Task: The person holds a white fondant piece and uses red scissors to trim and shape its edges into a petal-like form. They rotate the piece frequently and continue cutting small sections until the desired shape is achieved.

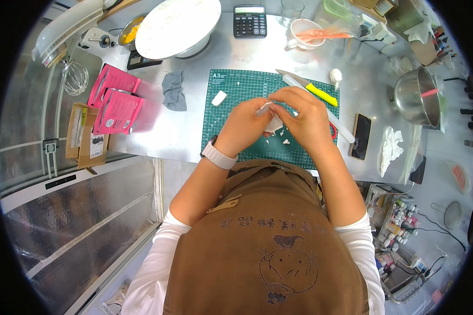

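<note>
Over a green A3 cutting mat (pixel 228 84), my left hand (pixel 246 124) holds a thin white piece of fondant-like material (pixel 275 124). The fingertips of my right hand (pixel 302 114) pinch its upper edge. Several small white scraps (pixel 285 141) lie on the mat below the hands. A white block (pixel 219 98) rests on the mat's left part. A knife with a yellow handle (pixel 322 94) lies at the upper right, beside a translucent white rolling pin (pixel 341 126). Red scissor-like handles (pixel 333 130) show partly behind my right wrist.
On the metal table (pixel 220 53) are a grey cloth (pixel 174 91), pink pouches (pixel 119 112), a large white turntable (pixel 177 27), a calculator (pixel 250 21) and a white cup (pixel 305 35). To the right lie a phone (pixel 361 136), crumpled white tissue (pixel 391 149) and a steel mixing bowl (pixel 416 98).
</note>
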`<state>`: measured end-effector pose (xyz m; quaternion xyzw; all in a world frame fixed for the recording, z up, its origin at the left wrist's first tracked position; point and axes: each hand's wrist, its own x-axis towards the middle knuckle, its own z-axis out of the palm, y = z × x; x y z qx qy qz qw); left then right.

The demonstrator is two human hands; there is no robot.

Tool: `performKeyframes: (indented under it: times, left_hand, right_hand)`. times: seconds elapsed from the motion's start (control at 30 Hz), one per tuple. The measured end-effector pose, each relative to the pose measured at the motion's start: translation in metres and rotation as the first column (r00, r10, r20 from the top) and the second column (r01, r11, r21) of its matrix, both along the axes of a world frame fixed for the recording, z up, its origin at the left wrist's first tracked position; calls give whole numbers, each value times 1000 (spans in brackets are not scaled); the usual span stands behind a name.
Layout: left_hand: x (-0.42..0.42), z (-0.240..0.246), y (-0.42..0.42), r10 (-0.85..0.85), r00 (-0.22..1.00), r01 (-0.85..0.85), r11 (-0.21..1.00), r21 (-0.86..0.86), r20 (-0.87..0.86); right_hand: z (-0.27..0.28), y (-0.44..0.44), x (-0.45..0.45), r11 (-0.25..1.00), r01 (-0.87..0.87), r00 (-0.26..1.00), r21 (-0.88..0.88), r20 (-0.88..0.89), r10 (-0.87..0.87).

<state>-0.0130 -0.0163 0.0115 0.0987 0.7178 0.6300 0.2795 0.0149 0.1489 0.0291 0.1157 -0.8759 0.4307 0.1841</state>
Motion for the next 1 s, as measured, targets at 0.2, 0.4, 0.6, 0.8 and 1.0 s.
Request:
performKeyframes:
  times: [0.2,0.4,0.6,0.8,1.0]
  left_hand:
    - [0,2,-1,3,1000,-4,999,34,23]
    - [0,3,-2,23,999,-21,999,-45,47]
    - [-4,-5,-3,15,992,-28,994,-109,-122]
    - [-5,-6,-9,104,971,-122,990,73,217]
    - [-14,-9,-14,187,980,-194,975,-106,-73]
  right_hand:
    - [1,5,-2,998,-54,994,43,94,50]
    - [3,5,-3,998,-40,978,-50,205,49]
    - [-1,4,-4,999,-11,951,-46,309,24]
    - [-41,44,-5,874,238,900,-423,436,-34]
    - [-112,100,33,906,199,755,374,531,-385]
